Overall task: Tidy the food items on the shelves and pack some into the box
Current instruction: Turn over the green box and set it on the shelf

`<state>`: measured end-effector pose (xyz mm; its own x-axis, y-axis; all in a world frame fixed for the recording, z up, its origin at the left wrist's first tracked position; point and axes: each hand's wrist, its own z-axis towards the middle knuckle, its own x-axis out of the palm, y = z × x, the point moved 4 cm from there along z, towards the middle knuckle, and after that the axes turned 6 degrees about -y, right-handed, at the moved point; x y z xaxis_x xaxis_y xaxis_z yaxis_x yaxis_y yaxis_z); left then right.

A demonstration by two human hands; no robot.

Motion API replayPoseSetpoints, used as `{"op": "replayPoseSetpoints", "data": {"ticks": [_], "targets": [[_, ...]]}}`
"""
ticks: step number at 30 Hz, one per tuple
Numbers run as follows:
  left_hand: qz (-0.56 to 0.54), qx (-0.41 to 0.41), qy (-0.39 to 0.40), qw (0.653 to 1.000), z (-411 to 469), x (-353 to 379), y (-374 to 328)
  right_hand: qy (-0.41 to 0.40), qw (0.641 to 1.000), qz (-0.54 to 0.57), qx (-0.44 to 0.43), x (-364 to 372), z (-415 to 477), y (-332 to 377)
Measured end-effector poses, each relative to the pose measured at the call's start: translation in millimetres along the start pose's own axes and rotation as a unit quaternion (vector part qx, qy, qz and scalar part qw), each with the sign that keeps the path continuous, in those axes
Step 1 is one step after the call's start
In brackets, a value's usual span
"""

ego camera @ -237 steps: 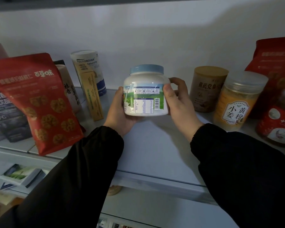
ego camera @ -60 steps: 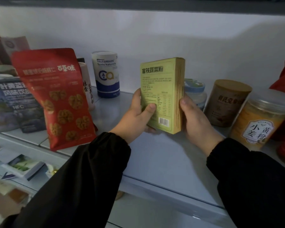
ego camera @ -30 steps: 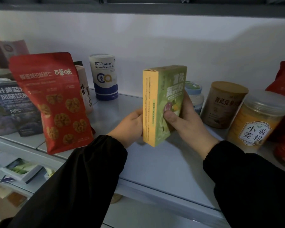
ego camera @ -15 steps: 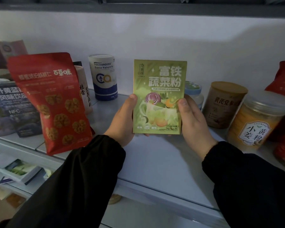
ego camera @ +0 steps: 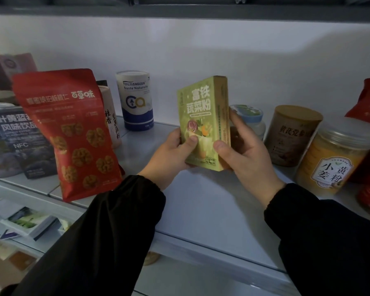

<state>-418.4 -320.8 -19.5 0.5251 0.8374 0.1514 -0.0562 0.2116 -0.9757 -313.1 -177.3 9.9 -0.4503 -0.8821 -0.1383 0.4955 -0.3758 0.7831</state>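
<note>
Glossy cardboard box (ego camera: 201, 124), shiny red foil pouch (ego camera: 68, 133), smooth shelf (ego camera: 201, 206).

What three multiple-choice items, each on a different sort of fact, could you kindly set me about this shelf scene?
1. How is the green box held?
A) left hand alone
B) right hand alone
C) both hands

2. Where is the blue-lidded jar?
A) behind the right hand
B) left of the walnut pouch
C) in front of the green box

3. What colour is the walnut pouch?
A) blue
B) red
C) green

Answers: 1 C, a thumb presses its front from each side; 2 A, the right fingers overlap it; 3 B, its front is plainly red.
</note>
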Motion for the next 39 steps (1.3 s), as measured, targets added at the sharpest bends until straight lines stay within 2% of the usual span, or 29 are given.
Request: {"op": "replayPoseSetpoints", "data": {"ticks": [4, 9, 15, 20, 26, 34, 37, 39], "targets": [[0.004, -0.006, 0.023, 1.000, 0.3, 3.9, 0.5, 0.027, 0.999, -0.017, -0.010, 4.4, -0.1, -0.5], [0.017, -0.011, 0.023, 1.000, 0.5, 3.5, 1.1, 0.023, 1.000, -0.011, -0.001, 4.1, -0.6, -0.9], [0.012, -0.019, -0.013, 1.000, -2.1, 0.7, -1.2, 0.007, 1.000, -0.013, -0.009, 2.4, -2.3, 2.7], [0.027, 0.006, -0.039, 0.999, -2.2, -1.4, -3.7, 0.012, 0.999, -0.024, -0.023, 0.0, 0.2, 6.2], [0.040, 0.025, -0.070, 0.996, 2.0, -5.7, 1.7, -0.007, 0.999, -0.034, 0.007, -5.3, 3.2, -3.3], [0.156, 0.050, -0.135, 0.977, 8.6, -16.8, 5.5, 0.018, 0.981, -0.192, 0.034, -7.4, 9.2, -16.3], [0.190, 0.056, -0.161, 0.967, 21.3, -21.8, 6.6, 0.043, 0.950, -0.298, 0.080, -15.8, 9.7, -33.9], [0.227, 0.062, -0.166, 0.958, 32.5, -26.0, 6.2, 0.091, 0.922, -0.358, 0.116, -17.1, 4.6, -43.1]]}}
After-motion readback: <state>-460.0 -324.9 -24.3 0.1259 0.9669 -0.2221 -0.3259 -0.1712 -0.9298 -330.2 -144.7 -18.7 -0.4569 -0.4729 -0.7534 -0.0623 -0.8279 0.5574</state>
